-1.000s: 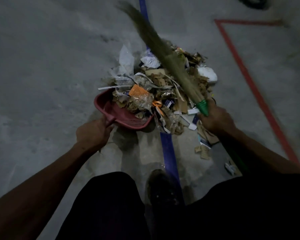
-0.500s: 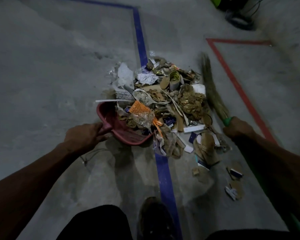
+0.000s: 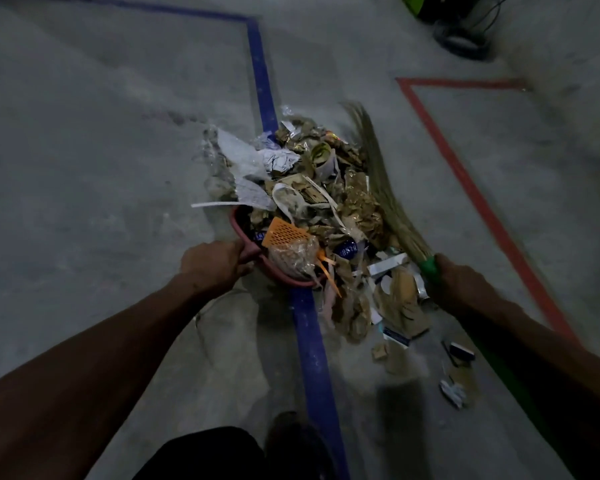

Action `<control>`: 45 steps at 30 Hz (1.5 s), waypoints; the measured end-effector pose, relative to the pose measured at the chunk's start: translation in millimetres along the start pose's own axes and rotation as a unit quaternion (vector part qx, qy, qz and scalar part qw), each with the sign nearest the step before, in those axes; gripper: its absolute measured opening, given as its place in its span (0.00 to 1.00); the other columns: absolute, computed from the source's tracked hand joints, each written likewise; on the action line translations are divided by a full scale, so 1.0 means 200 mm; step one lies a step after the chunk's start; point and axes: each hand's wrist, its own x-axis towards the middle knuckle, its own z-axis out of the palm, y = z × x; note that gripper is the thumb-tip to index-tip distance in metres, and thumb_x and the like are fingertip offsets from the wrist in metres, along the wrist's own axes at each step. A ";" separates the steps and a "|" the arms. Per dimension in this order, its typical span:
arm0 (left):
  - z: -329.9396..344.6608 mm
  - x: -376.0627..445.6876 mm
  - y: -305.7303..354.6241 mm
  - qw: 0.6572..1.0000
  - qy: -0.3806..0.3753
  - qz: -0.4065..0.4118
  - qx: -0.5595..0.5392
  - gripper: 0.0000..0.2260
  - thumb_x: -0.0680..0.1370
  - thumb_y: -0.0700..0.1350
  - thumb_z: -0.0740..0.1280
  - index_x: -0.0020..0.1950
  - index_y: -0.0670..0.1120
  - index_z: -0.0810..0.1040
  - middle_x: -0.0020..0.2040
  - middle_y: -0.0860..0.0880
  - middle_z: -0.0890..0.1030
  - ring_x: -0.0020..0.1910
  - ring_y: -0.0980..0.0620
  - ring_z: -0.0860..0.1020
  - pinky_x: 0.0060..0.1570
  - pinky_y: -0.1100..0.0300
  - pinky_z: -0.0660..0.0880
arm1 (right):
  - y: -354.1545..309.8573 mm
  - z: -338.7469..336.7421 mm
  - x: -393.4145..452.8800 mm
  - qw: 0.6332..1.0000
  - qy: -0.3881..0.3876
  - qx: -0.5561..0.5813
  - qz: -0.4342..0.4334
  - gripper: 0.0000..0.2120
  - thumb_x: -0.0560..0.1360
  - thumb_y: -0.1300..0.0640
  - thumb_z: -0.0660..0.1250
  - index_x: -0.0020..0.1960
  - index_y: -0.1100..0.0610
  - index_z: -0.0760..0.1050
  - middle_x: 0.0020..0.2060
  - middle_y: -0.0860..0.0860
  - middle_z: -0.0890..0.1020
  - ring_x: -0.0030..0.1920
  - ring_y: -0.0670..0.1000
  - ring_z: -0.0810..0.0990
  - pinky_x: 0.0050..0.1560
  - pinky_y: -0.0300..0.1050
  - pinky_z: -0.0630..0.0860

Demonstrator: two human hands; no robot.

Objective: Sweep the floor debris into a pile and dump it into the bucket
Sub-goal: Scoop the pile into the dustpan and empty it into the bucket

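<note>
- My left hand point(image 3: 215, 268) grips the red dustpan point(image 3: 246, 251) handle; pan mouth faces right, into the debris pile point(image 3: 326, 206).
- My right hand point(image 3: 461, 285) holds the broom point(image 3: 385, 199) at its green collar; bristles lie along the pile's right edge, long axis pointing away from me.
- Judgement: next stroke runs leftward, toward the pan.
- Loose scraps point(image 3: 454, 372) sit nearer my right hand. Bucket not in view.

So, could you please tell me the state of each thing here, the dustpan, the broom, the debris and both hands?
Dustpan: on the floor, partly filled, tucked under the pile's edge.
Broom: bristles blurred, against the pile's right side.
Debris pile: heaped across the blue tape line.
Loose scraps: scattered apart from the pile.
Left hand: grips the dustpan handle.
Right hand: grips the broom's green handle.
</note>
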 end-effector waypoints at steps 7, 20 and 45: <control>0.02 0.02 -0.01 1.000 0.009 0.014 -0.020 0.16 0.78 0.59 0.62 0.57 0.49 0.72 0.53 0.44 0.80 0.51 0.43 0.78 0.39 0.57 0.66 | 0.11 -0.13 0.12 0.997 0.036 0.041 0.063 0.20 0.77 0.51 0.66 0.65 0.57 0.66 0.51 0.62 0.78 0.44 0.61 0.80 0.43 0.52 0.78; 0.05 0.04 0.07 0.999 0.017 0.028 -0.009 0.16 0.77 0.58 0.64 0.56 0.47 0.74 0.53 0.44 0.80 0.51 0.42 0.78 0.40 0.57 0.67 | -0.05 0.01 0.10 1.000 -0.018 -0.005 -0.005 0.17 0.77 0.58 0.66 0.62 0.60 0.66 0.41 0.57 0.76 0.33 0.54 0.72 0.27 0.42 0.61; 0.11 0.01 0.15 0.995 0.046 -0.035 -0.077 0.17 0.77 0.57 0.65 0.58 0.46 0.75 0.54 0.43 0.80 0.52 0.42 0.78 0.42 0.56 0.68 | -0.18 -0.07 0.22 1.000 -0.017 0.007 -0.021 0.20 0.76 0.55 0.68 0.63 0.61 0.68 0.55 0.63 0.77 0.47 0.58 0.74 0.43 0.45 0.67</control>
